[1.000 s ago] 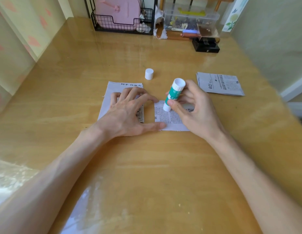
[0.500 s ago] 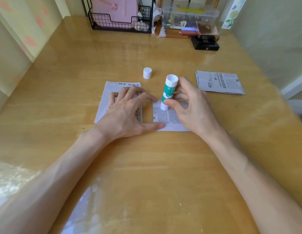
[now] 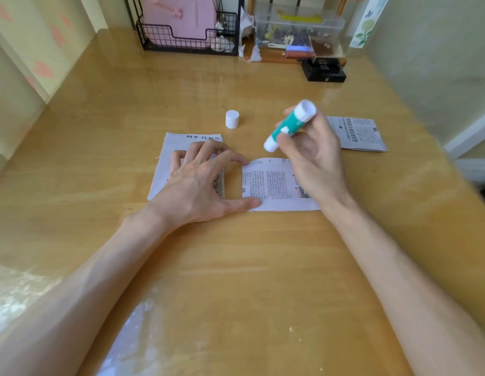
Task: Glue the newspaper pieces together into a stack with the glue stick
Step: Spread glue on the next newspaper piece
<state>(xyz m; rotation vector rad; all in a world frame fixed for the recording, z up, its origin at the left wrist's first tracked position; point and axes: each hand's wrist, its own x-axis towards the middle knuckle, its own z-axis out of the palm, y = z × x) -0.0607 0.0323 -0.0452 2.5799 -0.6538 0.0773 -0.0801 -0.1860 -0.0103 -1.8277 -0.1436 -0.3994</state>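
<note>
Between the thumb and fingertips of the right hand a glue stick is pinched. It is tilted, with its lower white end aimed down toward the other hand. That end seems to be held just above the far edge of a printed piece of newspaper, which lies directly beneath this grip.

Beside it, the left hand is laid flat with its fingers spread and nothing gripped. A larger piece is pressed under the palm and fingers. The near and far corners of the printed piece are touched by the thumb and forefinger, probably so that neither sheet can slide while glue is rubbed on.

Beyond the stick's upper end a folded piece is waiting on the table, apart from both hands. The cap has been stood upright beyond the left fingertips, within easy reach and out of the way.

Far beyond both hands, a pink case is stored upright in a wire basket. A clear box is filled with small items too jumbled to name, and a black box sits in front of it, its contents not visible.
</note>
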